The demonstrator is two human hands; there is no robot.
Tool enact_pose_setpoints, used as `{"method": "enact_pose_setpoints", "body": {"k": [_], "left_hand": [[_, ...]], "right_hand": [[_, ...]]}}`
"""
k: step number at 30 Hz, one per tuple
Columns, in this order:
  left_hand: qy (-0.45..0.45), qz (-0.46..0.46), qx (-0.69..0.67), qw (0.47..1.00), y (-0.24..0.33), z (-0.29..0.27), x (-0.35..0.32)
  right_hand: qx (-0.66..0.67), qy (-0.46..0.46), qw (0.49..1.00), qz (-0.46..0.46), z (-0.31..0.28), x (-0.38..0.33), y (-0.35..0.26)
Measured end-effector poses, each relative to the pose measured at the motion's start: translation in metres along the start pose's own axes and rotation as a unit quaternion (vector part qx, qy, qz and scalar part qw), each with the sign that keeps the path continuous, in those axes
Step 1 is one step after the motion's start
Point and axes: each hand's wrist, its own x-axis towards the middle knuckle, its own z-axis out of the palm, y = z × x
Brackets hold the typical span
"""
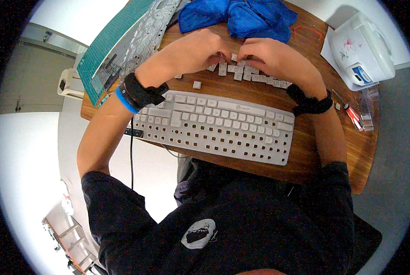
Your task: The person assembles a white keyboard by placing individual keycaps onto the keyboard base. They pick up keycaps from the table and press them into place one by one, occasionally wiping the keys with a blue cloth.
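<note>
Both my hands are over a cluster of loose white keycaps (247,71) on the wooden table, beyond the keyboard. My left hand (208,48) curls its fingers down at the cluster's left end; its fingertips are mostly hidden. Close beside it, my right hand (263,52) bends its fingers inward over the caps. A keycap (233,57) shows between the two hands. Whatever either hand pinches is hidden. Nearer to me lies a white keyboard frame (241,142), its upside-down rows partly filled with keycaps. Many square holes show bare in its near right part. One single keycap (197,85) lies apart.
A blue cloth (241,18) lies at the far edge, beside a green cutting mat (106,48) and a patterned grey sheet (145,41). To the right are a white appliance (363,50), a red-handled screwdriver (353,117) and a clear plastic piece (367,107). A black cable (132,156) hangs down.
</note>
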Motion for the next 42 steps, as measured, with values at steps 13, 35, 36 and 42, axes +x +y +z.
{"method": "enact_pose_setpoints", "body": {"k": [13, 35, 36, 42], "left_hand": [[-0.006, 0.001, -0.003, 1.000, -0.007, 0.005, 0.030], [0.022, -0.136, -0.343, 0.929, -0.013, -0.016, -0.005], [0.024, -0.124, -0.346, 0.930, -0.014, -0.016, -0.007], [0.035, -0.104, -0.367, 0.924, -0.009, -0.015, -0.011]], "right_hand": [[-0.048, 0.048, 0.996, 0.051, 0.006, -0.002, 0.004], [0.202, 0.097, 0.967, 0.122, -0.031, -0.003, -0.015], [0.217, 0.084, 0.965, 0.126, -0.032, -0.002, -0.017], [0.224, 0.110, 0.963, 0.105, -0.024, -0.002, -0.021]]}}
